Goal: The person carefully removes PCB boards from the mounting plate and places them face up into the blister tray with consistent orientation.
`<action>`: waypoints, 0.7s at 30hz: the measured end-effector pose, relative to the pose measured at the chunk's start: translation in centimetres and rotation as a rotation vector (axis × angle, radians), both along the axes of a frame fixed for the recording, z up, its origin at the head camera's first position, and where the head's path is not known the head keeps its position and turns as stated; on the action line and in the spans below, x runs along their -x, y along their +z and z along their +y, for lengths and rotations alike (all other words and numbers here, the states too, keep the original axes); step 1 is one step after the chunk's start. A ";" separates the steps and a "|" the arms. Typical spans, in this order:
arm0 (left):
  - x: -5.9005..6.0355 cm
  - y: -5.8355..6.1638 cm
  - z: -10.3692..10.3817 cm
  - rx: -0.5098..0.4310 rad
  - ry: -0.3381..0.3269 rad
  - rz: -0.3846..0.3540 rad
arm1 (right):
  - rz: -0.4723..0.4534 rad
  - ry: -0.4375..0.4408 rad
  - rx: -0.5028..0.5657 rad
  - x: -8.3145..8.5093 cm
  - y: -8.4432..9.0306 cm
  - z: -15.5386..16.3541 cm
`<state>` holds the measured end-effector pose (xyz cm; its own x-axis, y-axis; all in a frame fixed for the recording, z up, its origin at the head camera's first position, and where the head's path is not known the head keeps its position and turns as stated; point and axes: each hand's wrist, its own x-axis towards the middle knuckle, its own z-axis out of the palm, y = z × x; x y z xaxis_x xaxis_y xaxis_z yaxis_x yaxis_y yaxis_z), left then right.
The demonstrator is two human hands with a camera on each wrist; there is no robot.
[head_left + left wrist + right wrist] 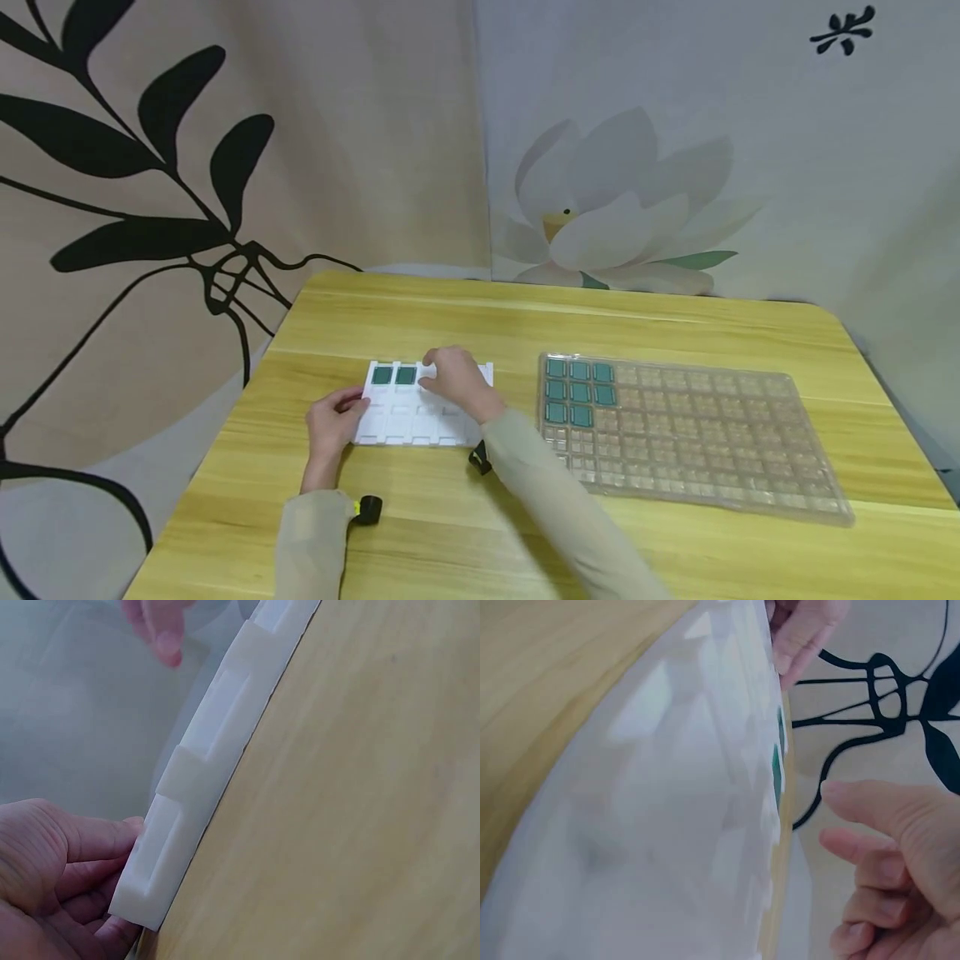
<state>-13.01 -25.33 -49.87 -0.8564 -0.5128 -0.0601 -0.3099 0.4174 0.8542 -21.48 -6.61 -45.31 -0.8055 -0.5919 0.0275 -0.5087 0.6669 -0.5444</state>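
My left hand (333, 423) holds the left edge of a white tray (412, 426). In the left wrist view, the thumb lies against the tray's end and the other fingers curl below it. Two dark green square pieces (382, 376) sit in the tray's far row, at the left. Above that row, just right of the pieces, is my right hand (459, 382), covering some of the slots. The right wrist view shows its thumb and index fingertips apart with nothing between them, the other fingers bent.
Right of the white tray lies a large clear plastic tray (697, 442) with many pockets. Several green pieces (580, 392) fill pockets in its far left corner. Both stand on a wooden table (420, 533), with patterned curtains behind.
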 end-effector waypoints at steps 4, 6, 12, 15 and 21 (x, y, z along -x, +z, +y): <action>0.1 -0.1 -0.1 -0.003 0.000 -0.004 | -0.020 0.008 -0.011 0.0 -0.1 -1.4; 0.1 -0.2 -0.1 -0.004 -0.002 -0.007 | -0.039 0.003 -0.018 0.1 -0.4 -2.0; 0.1 0.0 -0.2 -0.003 -0.014 -0.009 | -0.050 -0.018 -0.059 0.3 -1.0 -3.2; 0.1 0.2 -0.1 -0.004 -0.020 -0.009 | -0.049 -0.032 -0.077 0.3 -1.2 -3.6; -0.1 0.2 -0.2 -0.008 -0.014 -0.005 | -0.042 -0.053 -0.124 0.3 -1.4 -4.0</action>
<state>-12.91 -25.53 -49.67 -0.8630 -0.5005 -0.0683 -0.3083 0.4148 0.8561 -21.76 -10.65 -46.73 -0.8349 -0.5450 -0.0772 -0.4494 0.7559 -0.4761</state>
